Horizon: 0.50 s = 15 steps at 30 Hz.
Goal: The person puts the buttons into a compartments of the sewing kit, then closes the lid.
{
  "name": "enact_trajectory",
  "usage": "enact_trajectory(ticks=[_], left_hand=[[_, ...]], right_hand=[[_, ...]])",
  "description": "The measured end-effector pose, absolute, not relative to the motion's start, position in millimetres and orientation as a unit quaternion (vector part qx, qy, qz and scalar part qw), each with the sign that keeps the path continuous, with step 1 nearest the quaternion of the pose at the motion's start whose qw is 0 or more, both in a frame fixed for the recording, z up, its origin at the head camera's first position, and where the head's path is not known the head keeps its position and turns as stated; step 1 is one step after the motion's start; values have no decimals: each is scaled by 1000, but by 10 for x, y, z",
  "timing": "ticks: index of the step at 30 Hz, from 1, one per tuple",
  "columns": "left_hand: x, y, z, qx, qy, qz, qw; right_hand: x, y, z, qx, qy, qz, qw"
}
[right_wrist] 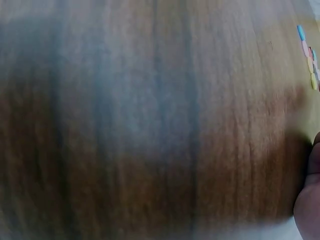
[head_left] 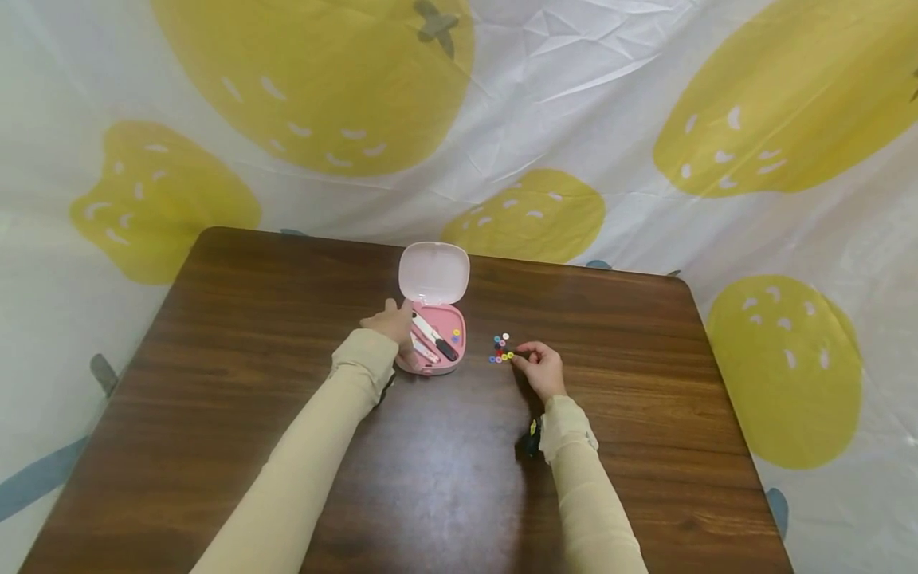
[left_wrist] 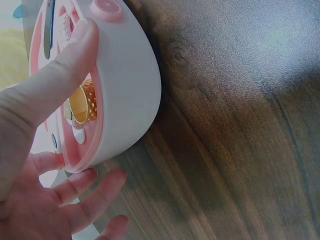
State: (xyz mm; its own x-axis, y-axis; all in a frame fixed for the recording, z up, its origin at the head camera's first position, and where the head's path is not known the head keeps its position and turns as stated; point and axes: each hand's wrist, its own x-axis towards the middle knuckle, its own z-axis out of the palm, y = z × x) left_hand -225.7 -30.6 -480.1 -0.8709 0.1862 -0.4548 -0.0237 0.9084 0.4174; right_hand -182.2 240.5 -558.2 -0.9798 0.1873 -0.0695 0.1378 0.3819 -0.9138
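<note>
An open pink and white sewing kit box [head_left: 461, 363] stands at the far middle of the table, its lid [head_left: 433, 273] tipped back. At its left side is my left hand [head_left: 390, 325]. In the left wrist view that hand's thumb lies across the rim and the other fingers spread out by the box's end. Inside are a gold thimble [left_wrist: 89, 102], a white tool with a black end [head_left: 433, 333], and a yellow button [head_left: 456, 332]. Right of the box lies a cluster of small coloured buttons [head_left: 498, 359]. My right hand [head_left: 543, 369] reaches their right edge, thumb and forefinger apart beside a yellow button.
The brown wooden table [head_left: 645, 446] runs back to a white curtain [head_left: 344, 203] printed with yellow fruit. A dark wrist camera [head_left: 532, 438] sits at the right cuff. Only a few of the buttons [right_wrist: 306, 50] show at the edge of the right wrist view.
</note>
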Motion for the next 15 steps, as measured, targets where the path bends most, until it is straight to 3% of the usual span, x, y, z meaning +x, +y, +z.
enact_trajectory(ticks=[15], left_hand=[[-2323, -308, -4881, 35, 943, 199, 263]], right_hand=[[-1875, 2417, -5687, -104, -834, 542, 25]])
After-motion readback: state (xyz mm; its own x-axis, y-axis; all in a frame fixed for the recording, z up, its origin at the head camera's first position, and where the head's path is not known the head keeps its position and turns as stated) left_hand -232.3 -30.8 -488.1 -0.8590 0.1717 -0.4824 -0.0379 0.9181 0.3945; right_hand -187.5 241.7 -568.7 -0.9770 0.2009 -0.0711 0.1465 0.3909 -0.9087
